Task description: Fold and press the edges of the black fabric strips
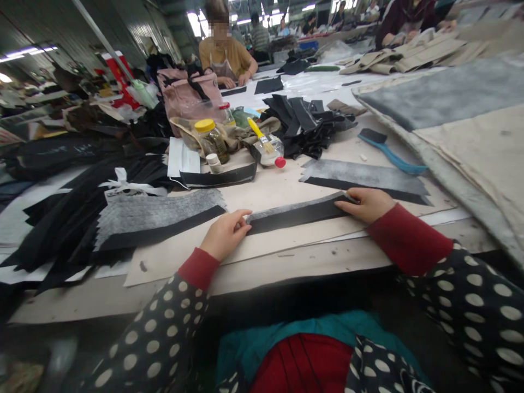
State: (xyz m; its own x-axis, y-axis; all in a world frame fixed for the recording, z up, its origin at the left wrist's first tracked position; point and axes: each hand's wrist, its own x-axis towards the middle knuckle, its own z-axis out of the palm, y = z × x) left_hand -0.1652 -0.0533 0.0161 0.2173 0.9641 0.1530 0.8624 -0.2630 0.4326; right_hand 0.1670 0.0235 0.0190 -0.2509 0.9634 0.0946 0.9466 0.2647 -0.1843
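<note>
A long strip of fabric (pixel 297 214), black along the near side and grey along the far side, stretches between my hands just over the table's pale cover (pixel 270 243). My left hand (pixel 226 232) pinches its left end, and my right hand (pixel 367 204) grips the right end between thumb and fingers. To the left lies a fanned stack of grey and black strips (pixel 159 214). Beyond my right hand rests another fanned set of grey strips (pixel 364 176) with a black near edge.
Farther back are a yellow-handled paintbrush (pixel 261 135) on a plastic bottle (pixel 271 155), a yellow-lidded jar (pixel 213 141), a blue brush (pixel 393 153) and a heap of black pieces (pixel 303 123). Thick padded fabric (pixel 458 103) covers the right side. A co-worker (pixel 225 54) works across the table.
</note>
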